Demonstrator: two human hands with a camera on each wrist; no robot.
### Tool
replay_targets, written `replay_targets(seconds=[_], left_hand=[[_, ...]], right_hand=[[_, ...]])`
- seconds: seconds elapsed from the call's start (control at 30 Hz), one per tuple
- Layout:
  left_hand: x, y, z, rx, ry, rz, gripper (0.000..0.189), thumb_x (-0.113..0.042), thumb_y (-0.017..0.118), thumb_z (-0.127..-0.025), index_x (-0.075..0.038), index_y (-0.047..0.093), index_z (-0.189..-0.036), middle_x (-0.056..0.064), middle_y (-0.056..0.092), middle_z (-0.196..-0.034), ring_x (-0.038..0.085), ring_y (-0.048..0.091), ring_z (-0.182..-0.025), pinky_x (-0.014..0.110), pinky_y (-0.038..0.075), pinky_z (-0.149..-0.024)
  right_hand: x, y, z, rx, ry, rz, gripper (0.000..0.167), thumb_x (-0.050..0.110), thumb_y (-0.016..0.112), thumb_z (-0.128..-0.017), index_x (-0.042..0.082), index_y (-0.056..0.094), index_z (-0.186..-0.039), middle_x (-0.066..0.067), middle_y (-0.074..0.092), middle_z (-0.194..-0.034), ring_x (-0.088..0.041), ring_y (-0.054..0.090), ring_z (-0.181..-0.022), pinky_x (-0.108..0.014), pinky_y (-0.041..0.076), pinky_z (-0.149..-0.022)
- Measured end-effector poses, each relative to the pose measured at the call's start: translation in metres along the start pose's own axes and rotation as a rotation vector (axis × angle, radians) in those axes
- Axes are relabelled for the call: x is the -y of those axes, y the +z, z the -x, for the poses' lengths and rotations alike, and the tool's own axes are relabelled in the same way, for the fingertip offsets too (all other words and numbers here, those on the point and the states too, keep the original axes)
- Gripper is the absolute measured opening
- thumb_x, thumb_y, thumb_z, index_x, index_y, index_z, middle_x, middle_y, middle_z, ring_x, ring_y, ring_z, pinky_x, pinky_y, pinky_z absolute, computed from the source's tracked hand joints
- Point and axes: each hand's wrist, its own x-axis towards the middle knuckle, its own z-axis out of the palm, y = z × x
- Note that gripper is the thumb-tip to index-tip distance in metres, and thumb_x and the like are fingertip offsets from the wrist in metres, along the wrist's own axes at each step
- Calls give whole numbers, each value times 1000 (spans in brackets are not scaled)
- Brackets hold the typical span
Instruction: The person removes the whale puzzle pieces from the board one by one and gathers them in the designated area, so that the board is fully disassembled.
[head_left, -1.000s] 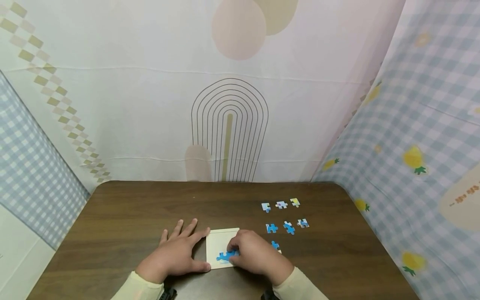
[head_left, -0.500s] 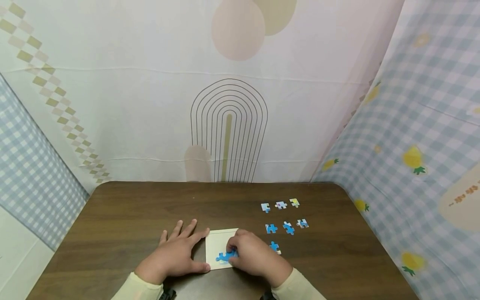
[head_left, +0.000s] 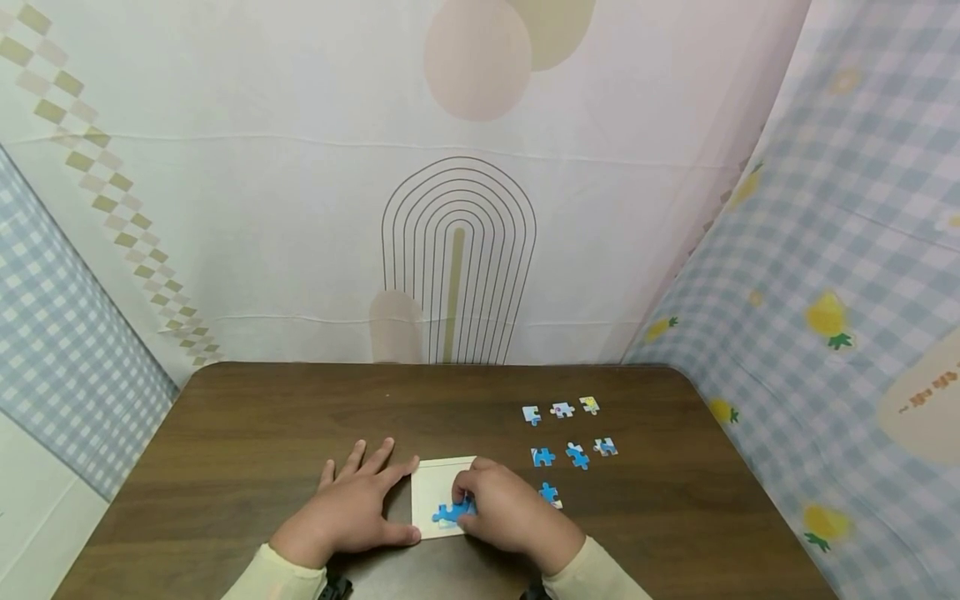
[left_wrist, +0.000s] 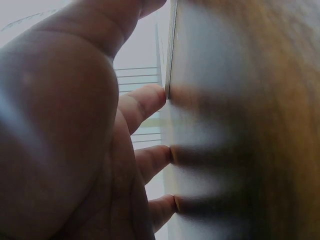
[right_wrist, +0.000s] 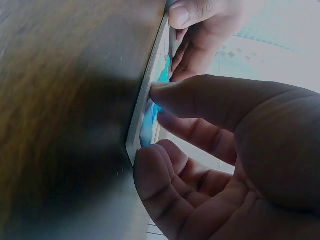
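Observation:
A pale square puzzle board [head_left: 430,479] lies on the table in the head view, with blue jigsaw pieces [head_left: 447,512] at its near side. My left hand [head_left: 348,510] lies spread at the board's left side, thumb and index fingertip at its edge. In the left wrist view the index finger [left_wrist: 145,102] meets the thin board edge [left_wrist: 170,55]. My right hand [head_left: 504,510] is over the board's right part, thumb and curled fingers pinching a blue jigsaw piece [right_wrist: 149,120] close over the board. The hand hides part of that piece.
To the right of the board, several loose jigsaw pieces [head_left: 577,455] lie in rows on the brown wooden table [head_left: 300,400]. The nearest loose piece [head_left: 549,492] is right beside my right hand. A patterned cloth [head_left: 300,250] hangs behind the table.
My right hand has shifted very slightly left, showing more of the nearest loose jigsaw piece. Its pinch on the blue jigsaw piece stays, and my left hand keeps its place at the board.

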Motion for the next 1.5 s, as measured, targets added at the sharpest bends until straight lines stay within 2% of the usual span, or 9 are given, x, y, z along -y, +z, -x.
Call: replay_targets(seconds=[0.3, 0.53, 0.7, 0.9, 1.1, 1.3, 1.5], left_hand=[[-1, 0, 0, -9, 6, -2, 105, -77, 90, -80, -41, 50, -171, 11, 27, -188, 57, 12, -173, 93, 8, -124], [-1, 0, 1, -17, 12, -5, 106, -76, 90, -80, -40, 50, -171, 11, 27, -188, 58, 13, -173, 93, 9, -124], [-2, 0, 1, -26, 16, -9, 106, -76, 91, -80, -40, 50, -170, 11, 27, -188, 57, 13, -173, 93, 9, -124], [-2, 0, 3, -31, 20, -3, 105, -75, 91, -80, -39, 51, -170, 12, 27, -187, 58, 14, -172, 93, 10, -124], [-2, 0, 2, -25, 18, 3, 104, -75, 91, -80, -40, 51, -170, 12, 27, -188, 58, 13, -172, 93, 10, -124], [-2, 1, 1, -26, 19, 3, 104, -74, 91, -80, -40, 51, -170, 12, 27, -188, 58, 14, -172, 93, 10, -123], [-1, 1, 1, -19, 11, 6, 105, -75, 91, -80, -41, 51, -170, 11, 26, -188, 58, 13, -172, 93, 9, -123]], right_hand=[[3, -1, 0, -5, -5, -15, 25, 17, 90, -91, 24, 66, -91, 11, 56, -85, -5, 47, -75, -24, 43, -69], [-1, -7, 3, -20, -51, -145, 26, 8, 82, -93, 23, 64, -81, 15, 51, -74, 1, 46, -71, -21, 41, -65], [-2, -10, 5, 1, -67, -195, 28, 6, 82, -91, 23, 64, -79, 18, 53, -72, 3, 47, -69, -19, 43, -65], [-4, -12, 8, 40, -57, -237, 26, 10, 84, -91, 25, 65, -80, 20, 55, -72, 5, 48, -65, -19, 43, -62], [-10, -19, 11, 93, -41, -346, 23, 9, 80, -93, 26, 67, -84, 16, 59, -74, 4, 51, -65, -19, 44, -62], [-17, -28, 12, 34, -88, -402, 23, 3, 77, -93, 24, 68, -87, 16, 62, -78, 5, 55, -70, -19, 49, -67], [-24, -32, 16, -12, -63, -441, 19, 10, 81, -99, 23, 70, -92, 13, 66, -84, 2, 60, -75, -21, 54, -69]])
